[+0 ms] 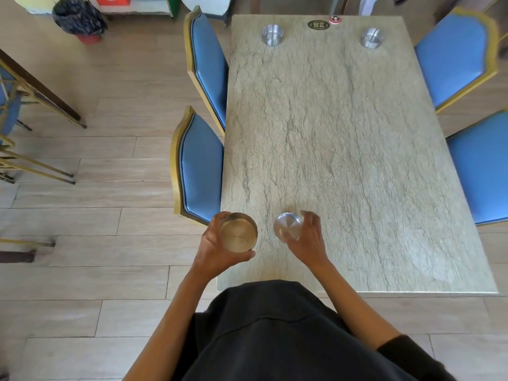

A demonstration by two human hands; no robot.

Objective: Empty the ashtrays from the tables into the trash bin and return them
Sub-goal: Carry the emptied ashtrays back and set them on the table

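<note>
While I watch from the head view, both hands are full at the near end of the table.
Left ashtray: brass-toned, mouth facing me, held over the table's near left corner.
Left hand: fingers and thumb curled round that ashtray's wall.
Right ashtray: silver, tilted, above the tabletop.
Right hand: fingers wrapped round it.
Far ashtrays: one far left, one far right, both resting on the table.
Trash bin: black-lined, on the floor at top left, well apart from the table.
</note>
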